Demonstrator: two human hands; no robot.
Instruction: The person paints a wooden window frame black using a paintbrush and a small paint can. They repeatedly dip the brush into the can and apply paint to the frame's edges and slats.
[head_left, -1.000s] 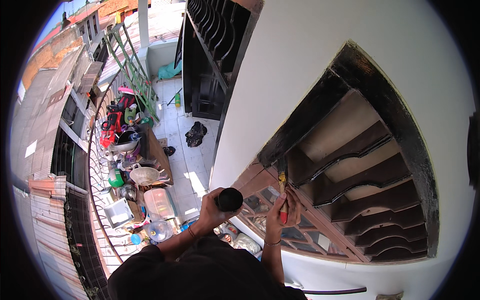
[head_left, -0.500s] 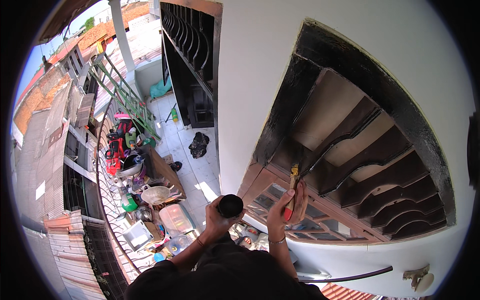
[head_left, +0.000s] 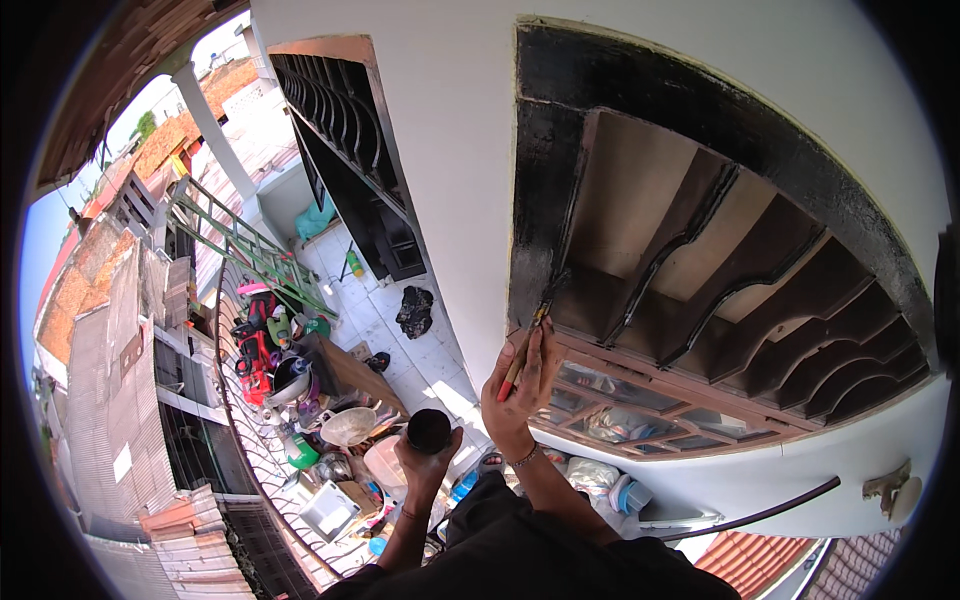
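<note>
My left hand (head_left: 425, 468) is closed around a round dark cup (head_left: 430, 431), whose inside looks black. My right hand (head_left: 520, 385) grips a paintbrush (head_left: 513, 372) with a red-ended handle, its bristles pointing up. The bristle tip is at the lower end of the left post of a black wooden window frame (head_left: 545, 190); whether it touches the wood I cannot quite tell. Curved dark slats (head_left: 690, 240) fill the opening to the right of the brush. Below them runs a brown, unblackened wooden rail (head_left: 640, 370) above glass panes.
A white wall (head_left: 450, 150) surrounds the frame. Far below on the left, a tiled floor holds a green ladder (head_left: 245, 245), a black plastic bag (head_left: 414, 311) and a heap of household items beside a curved metal railing (head_left: 240, 425). A dark pipe (head_left: 780, 508) juts out at lower right.
The view has shifted. My right hand has moved the brush from in front of the slatted opening to the lower end of the left post. The cup stays in my left hand, now lower.
</note>
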